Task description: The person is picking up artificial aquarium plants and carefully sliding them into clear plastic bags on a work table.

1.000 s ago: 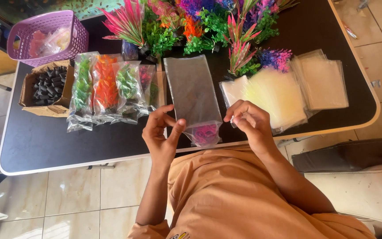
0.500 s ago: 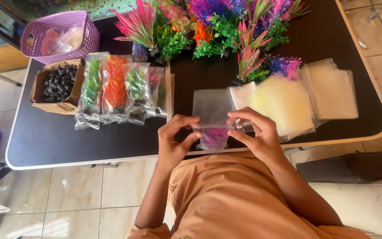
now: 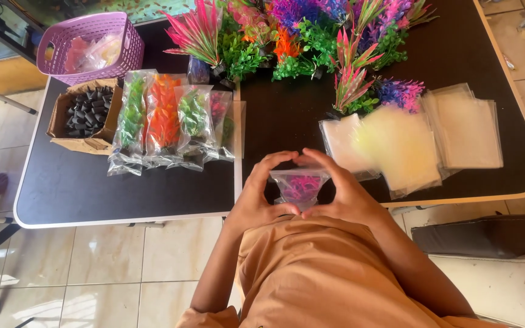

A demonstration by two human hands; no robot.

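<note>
Both my hands hold a small clear plastic bag (image 3: 299, 185) with a pink and purple artificial plant inside, just above the near edge of the black table (image 3: 123, 191). My left hand (image 3: 256, 197) grips the bag's left side, thumb underneath, fingers curled over the top. My right hand (image 3: 341, 194) grips its right side the same way, fingertips meeting the left hand's above the bag. The bag's top is folded down, so only a short piece shows between my hands.
Several bagged plants (image 3: 165, 121) lie in a row left of centre. A cardboard box of black pieces (image 3: 86, 112) and a purple basket (image 3: 89, 45) stand at the far left. Loose colourful plants (image 3: 311, 42) crowd the back. Stacks of empty clear bags (image 3: 420, 136) lie at the right.
The long clear bag stood tall between my hands; it is now pushed or folded down to a short packet, and my hands have closed together around it.
</note>
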